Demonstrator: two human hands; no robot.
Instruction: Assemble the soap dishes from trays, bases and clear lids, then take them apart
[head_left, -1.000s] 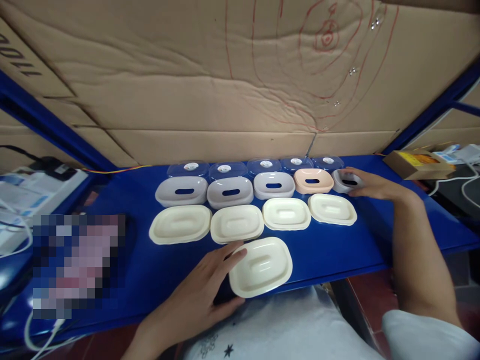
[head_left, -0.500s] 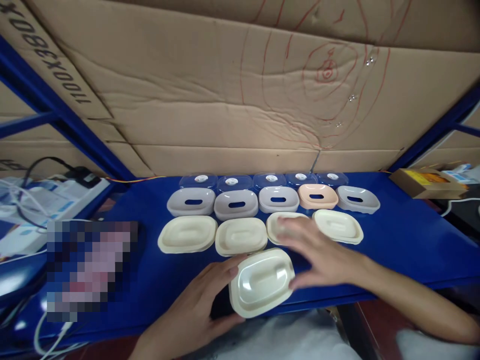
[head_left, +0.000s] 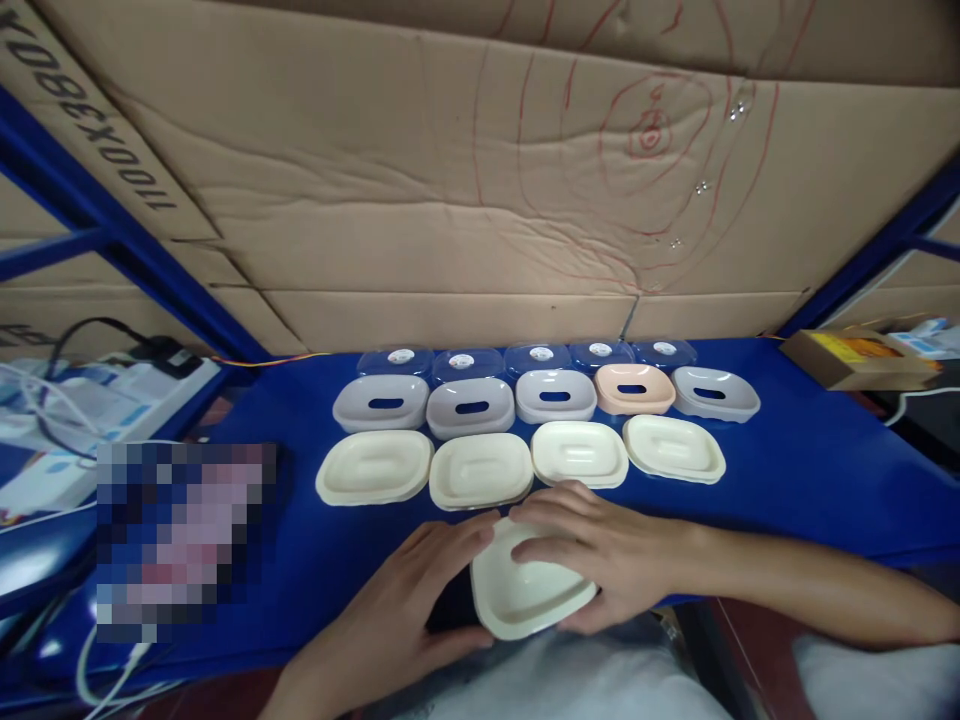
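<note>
A cream soap dish (head_left: 517, 600), oval with a shallow hollow, is held between my two hands near the table's front edge. My left hand (head_left: 405, 590) grips its left end, fingers along the far rim and thumb under the near side. Around its right end is my right hand (head_left: 600, 555), with fingers reaching over the far rim and into the hollow, covering part of it. Just beyond stand several more cream dishes in a row, the closest being a cream dish (head_left: 480, 470) and another cream dish (head_left: 580, 455).
Behind the cream row are several grey slotted soap dishes (head_left: 381, 402) and one peach slotted dish (head_left: 635, 388). Clear lids (head_left: 469, 366) with white labels line the back, before a cardboard wall (head_left: 337, 250). A blurred-out patch (head_left: 184, 540) lies left; a small carton (head_left: 855, 360) sits right.
My right hand has come down from above the cream row and closed around the right end of the held soap dish. The dish has shifted slightly right.
</note>
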